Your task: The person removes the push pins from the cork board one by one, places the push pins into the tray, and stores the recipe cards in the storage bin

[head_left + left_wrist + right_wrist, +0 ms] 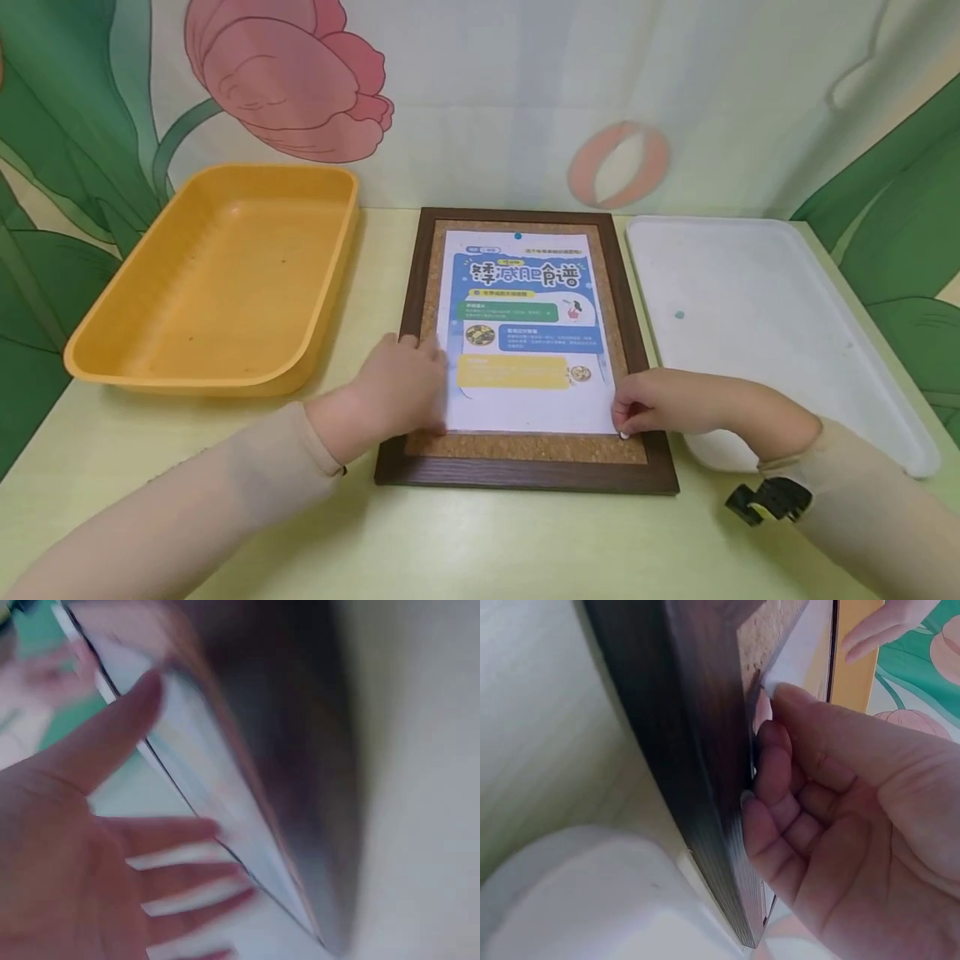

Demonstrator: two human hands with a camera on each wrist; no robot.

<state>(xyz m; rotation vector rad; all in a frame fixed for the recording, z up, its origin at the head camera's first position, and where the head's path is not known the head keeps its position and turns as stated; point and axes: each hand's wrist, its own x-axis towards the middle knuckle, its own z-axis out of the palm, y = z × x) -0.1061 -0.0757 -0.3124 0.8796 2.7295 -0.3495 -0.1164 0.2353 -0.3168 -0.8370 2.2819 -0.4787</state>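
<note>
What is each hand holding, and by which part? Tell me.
The right hand pinches the paper sheet at its bottom right corner. The left hand rests flat on the sheet's left edge, gripping nothing.

sleeves: beige, long, both arms | right wrist (768, 500): black-and-yellow camera mount | hands bare

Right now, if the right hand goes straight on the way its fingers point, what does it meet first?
The right hand points leftward along the bottom edge of the paper flyer, at whose corner its fingertips already are. Going on, it would probably meet the left hand resting on the flyer's opposite edge, though depth is unclear.
</note>
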